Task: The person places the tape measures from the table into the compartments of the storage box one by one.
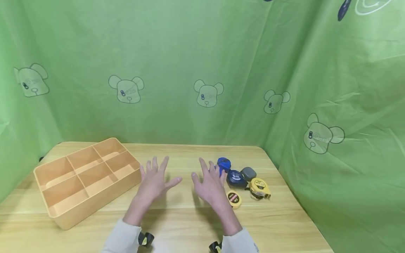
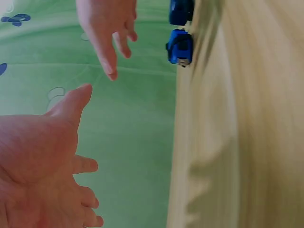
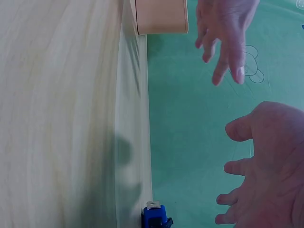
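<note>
Both hands hover above the wooden table with fingers spread and nothing held. My left hand (image 1: 153, 184) is beside the right end of an orange divided box (image 1: 91, 207). Close to the tape measures is my right hand (image 1: 210, 186); in the head view its outer fingers overlap a blue tape measure (image 1: 224, 163). Around it lie a dark blue tape measure (image 1: 236, 179), a grey rounded one (image 1: 248, 173), a large yellow tape measure (image 1: 259, 187) and a small yellow one (image 1: 234, 199). In the left wrist view, the blue tape measure (image 2: 180, 47) stands near the table's far edge.
The box has several compartments and stands at the table's left. A green curtain (image 1: 167, 70) with bear drawings hangs behind the table (image 1: 177, 225) and along its sides. Dark wrist devices (image 1: 146, 239) sit at both cuffs.
</note>
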Demonstrator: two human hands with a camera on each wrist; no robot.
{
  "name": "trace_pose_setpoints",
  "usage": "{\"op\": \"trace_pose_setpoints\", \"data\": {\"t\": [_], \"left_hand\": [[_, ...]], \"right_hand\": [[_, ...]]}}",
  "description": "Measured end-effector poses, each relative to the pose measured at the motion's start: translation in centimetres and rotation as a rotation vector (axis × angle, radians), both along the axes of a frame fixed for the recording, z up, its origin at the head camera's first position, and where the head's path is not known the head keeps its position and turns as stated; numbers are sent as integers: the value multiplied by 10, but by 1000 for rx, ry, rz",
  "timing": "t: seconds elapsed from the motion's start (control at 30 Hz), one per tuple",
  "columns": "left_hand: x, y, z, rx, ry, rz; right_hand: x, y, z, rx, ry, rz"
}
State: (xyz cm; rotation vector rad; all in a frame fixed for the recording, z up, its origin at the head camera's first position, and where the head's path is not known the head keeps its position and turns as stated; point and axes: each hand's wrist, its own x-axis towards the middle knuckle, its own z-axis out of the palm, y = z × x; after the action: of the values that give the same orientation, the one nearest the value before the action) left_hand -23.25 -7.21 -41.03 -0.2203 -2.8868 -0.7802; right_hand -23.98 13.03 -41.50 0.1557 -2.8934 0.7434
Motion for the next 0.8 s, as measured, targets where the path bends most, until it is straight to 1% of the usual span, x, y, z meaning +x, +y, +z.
{"op": "trace_pose_setpoints", "data": {"t": [0.17,0.27,0.47,0.53,0.8], "left_hand": [[3,-6,12,47,-3,-1],[4,-13,19,68,-11,8],[6,-34,31,71,-29,49],[6,-41,33,69,-34,64],[5,-76,36,138,-66,126]], "right_hand": [[-1,-1,1,-42,1,10],[0,-2,2,-87,-2,21],[3,-4,6,-135,9,33],[3,-5,7,-147,22,34],[5,-6,10,-185,79,46]]}}
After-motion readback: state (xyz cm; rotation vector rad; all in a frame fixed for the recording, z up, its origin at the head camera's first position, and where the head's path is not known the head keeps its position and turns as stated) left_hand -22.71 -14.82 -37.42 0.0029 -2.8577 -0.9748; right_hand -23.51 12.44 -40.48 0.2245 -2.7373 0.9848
